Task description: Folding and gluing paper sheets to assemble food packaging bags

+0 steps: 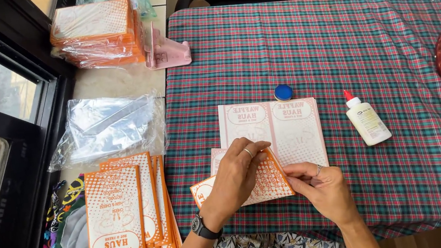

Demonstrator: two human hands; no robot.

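A dark window frame (10,99) and a ledge of orange printed bags (125,214) sit left of the plaid tablecloth (334,43). My left hand (235,175) presses flat, fingers together, on the folded paper bag (264,183); my right hand (323,187) pinches its right edge. A glue bottle (367,119) lies further right.

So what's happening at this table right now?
A person seated at a plaid tablecloth presses the left hand onto a folded orange-and-white printed paper piece, while the right hand pinches its right edge. It lies partly over a flat printed sheet. A white glue bottle lies to the right and a small blue cap sits just beyond. A stack of similar printed pieces lies to the left.
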